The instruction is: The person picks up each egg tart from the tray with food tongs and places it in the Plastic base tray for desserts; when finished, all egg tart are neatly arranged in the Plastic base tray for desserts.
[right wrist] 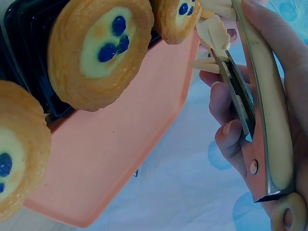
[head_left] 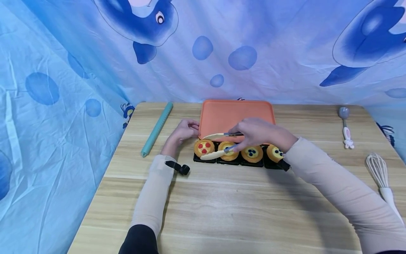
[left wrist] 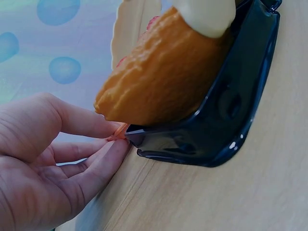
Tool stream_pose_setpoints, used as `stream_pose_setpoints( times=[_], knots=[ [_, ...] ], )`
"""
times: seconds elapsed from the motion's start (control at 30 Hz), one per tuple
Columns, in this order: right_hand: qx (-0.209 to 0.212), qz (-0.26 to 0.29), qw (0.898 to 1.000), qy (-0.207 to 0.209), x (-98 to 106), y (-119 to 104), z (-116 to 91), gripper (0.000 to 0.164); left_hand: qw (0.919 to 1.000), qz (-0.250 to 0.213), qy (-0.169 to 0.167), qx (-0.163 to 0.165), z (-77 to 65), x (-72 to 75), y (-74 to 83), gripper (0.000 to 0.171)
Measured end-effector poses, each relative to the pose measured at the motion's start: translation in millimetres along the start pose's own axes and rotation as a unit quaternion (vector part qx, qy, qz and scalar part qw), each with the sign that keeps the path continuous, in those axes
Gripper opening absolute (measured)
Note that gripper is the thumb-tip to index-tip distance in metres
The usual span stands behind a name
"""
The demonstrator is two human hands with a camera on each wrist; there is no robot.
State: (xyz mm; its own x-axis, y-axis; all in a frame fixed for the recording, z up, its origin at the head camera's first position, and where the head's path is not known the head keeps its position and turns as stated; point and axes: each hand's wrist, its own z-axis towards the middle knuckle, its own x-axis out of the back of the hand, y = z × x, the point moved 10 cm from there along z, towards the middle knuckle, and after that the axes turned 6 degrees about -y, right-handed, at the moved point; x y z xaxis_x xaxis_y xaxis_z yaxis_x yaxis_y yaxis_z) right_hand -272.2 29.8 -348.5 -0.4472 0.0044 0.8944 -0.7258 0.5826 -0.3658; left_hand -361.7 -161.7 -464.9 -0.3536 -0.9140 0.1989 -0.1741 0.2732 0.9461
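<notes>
My left hand (head_left: 185,130) pinches the near left corner of an orange tray (head_left: 234,113) between thumb and fingers. My right hand (head_left: 257,131) holds metal tongs (right wrist: 274,110) with cream-coloured tips, spread apart. The tips straddle a tart with red berries (head_left: 204,147), one on its near side and one on its far side. That tart sits at the left end of a row of black square holders (left wrist: 231,101) along the tray's near edge. Three tarts with blue berries (head_left: 252,154) sit in the other holders; the right forearm partly covers the last one.
A teal rolling pin (head_left: 157,129) lies left of my left hand. Far to the right are a spoon with a rabbit handle (head_left: 345,128) and a whisk (head_left: 379,173). Behind the wooden table (head_left: 222,211) hangs a blue cloth with whales (head_left: 269,31).
</notes>
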Motion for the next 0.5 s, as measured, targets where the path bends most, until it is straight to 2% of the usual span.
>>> stream_pose_setpoints(
  times=[0.27,0.5],
  knots=[
    [-0.022,0.015,1.0,0.002,1,5,-4,0.09,0.9999,-0.001,-0.009,-0.007,-0.4,-4.0,3.2,0.042],
    [0.008,0.027,0.997,0.075,22,-2,-25,0.088,1.0,0.009,0.0,-0.003,-1.7,-1.7,1.8,0.044]
  ],
)
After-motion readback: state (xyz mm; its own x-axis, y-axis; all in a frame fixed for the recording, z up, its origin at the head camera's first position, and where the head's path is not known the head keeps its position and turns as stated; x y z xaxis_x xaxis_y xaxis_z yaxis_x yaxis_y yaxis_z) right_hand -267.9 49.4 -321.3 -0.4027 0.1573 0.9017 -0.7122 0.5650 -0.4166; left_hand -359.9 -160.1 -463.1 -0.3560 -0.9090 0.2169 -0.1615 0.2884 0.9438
